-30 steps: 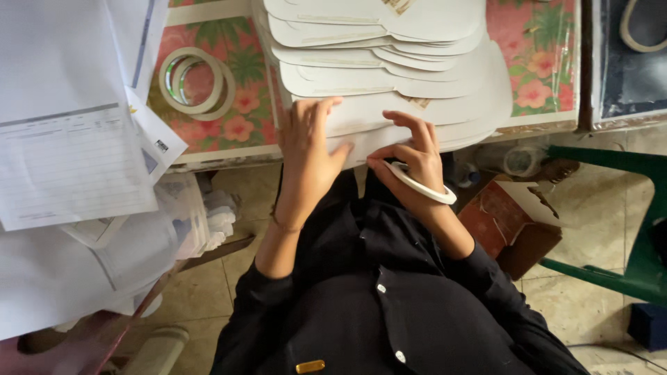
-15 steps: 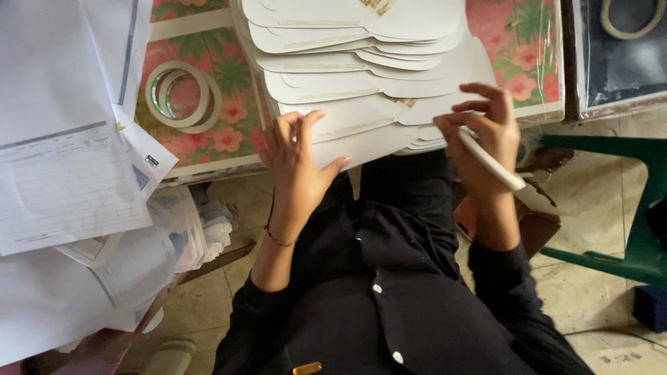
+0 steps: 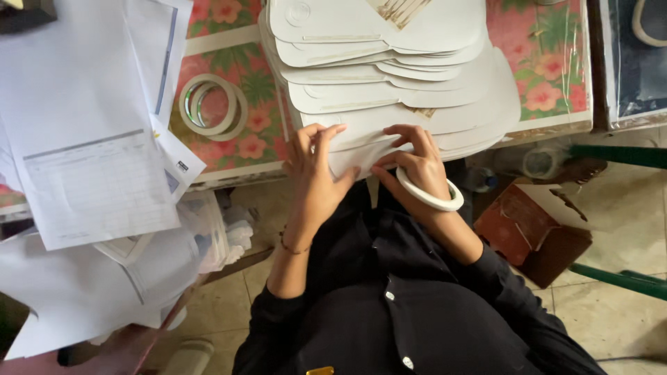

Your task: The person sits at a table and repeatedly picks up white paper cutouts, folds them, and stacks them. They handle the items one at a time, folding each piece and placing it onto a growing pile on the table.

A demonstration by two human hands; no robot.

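A stack of white die-cut card sheets (image 3: 389, 76) lies on a table with a floral cover (image 3: 549, 76). My left hand (image 3: 314, 177) rests on the near edge of the lowest sheet (image 3: 361, 149), fingers on top and thumb at the rim. My right hand (image 3: 410, 163) pinches the same edge just to the right of it, almost touching the left. A white tape ring (image 3: 429, 198) sits around my right wrist like a bangle. My black shirt fills the lower middle of the view.
Two tape rolls (image 3: 212, 104) lie on the table left of the stack. Loose printed papers (image 3: 83, 160) overhang the table's left side above a bag of white items (image 3: 219, 236). A brown cardboard box (image 3: 535, 232) and green metal legs (image 3: 618, 153) stand at right.
My right hand, which had swung out to the right with the tape ring, has come back to the sheet's near edge beside the left hand. The left hand has stayed on the sheet.
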